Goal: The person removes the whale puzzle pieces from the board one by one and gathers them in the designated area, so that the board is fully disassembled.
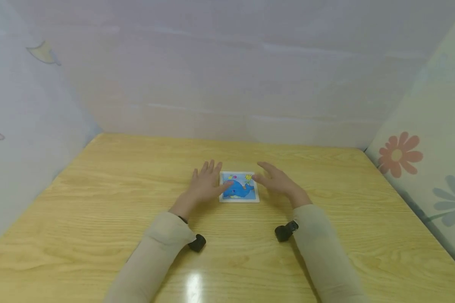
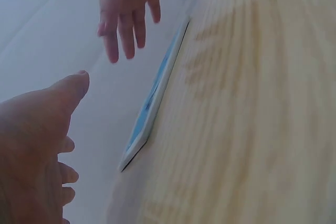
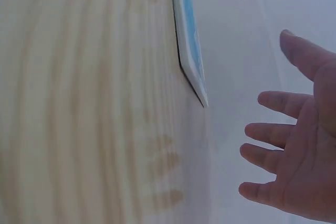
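A square picture puzzle (image 1: 239,194) with a white border lies flat on the wooden table, showing a blue whale and a yellow sun. To its left is my left hand (image 1: 204,185), fingers spread, the thumb overlapping the picture's left edge in the head view. My right hand (image 1: 276,180) hovers on the other side with fingers extended, its thumb near the top right corner. In both wrist views the hands are raised above the tabletop and hold nothing. The left wrist view shows the puzzle (image 2: 152,98) edge-on, as a thin board.
The light wooden table (image 1: 98,202) reaches back to a pale cloth backdrop (image 1: 227,84). Side panels with printed flowers (image 1: 398,155) and shapes flank it. Black wrist cameras are strapped at both cuffs, the left camera (image 1: 198,243) and the right camera (image 1: 284,232).
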A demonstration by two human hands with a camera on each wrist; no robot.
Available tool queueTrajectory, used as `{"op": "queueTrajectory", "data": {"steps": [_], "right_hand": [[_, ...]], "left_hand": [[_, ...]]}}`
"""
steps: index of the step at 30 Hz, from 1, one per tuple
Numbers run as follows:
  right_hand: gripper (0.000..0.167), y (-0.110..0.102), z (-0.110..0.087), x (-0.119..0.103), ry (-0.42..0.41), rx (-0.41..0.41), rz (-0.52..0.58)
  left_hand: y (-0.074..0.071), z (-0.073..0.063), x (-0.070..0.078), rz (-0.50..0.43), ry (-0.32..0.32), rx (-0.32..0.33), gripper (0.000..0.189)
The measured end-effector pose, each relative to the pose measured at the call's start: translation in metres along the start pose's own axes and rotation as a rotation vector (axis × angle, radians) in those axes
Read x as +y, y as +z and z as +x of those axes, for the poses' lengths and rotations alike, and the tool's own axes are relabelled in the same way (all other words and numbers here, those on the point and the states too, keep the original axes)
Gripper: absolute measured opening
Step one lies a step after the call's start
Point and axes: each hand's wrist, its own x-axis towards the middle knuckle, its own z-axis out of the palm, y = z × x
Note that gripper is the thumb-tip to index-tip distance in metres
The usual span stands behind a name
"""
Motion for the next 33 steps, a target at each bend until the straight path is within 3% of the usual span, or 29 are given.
{"op": "queueTrajectory", "data": {"steps": [6,15,24,33], "right_hand": [[0.066,0.009,0.006,0.003,0.017,-0.025,0.058],[0.054,0.026,0.004,0.013,0.067,0.088,0.292],[0.044,0.031,0.007,0.020,0.115,0.118,0.227],[0.040,0.036,0.010,0.024,-0.034,0.155,0.062]], "left_hand": [[0.011,0.002,0.007,-0.027,0.060,0.001,0.077],[0.030,0.001,0.014,0.000,0.176,-0.034,0.068],[0.037,-0.002,0.022,0.027,0.314,-0.058,0.058],[0.040,-0.007,0.026,0.121,0.360,-0.082,0.048]]}}
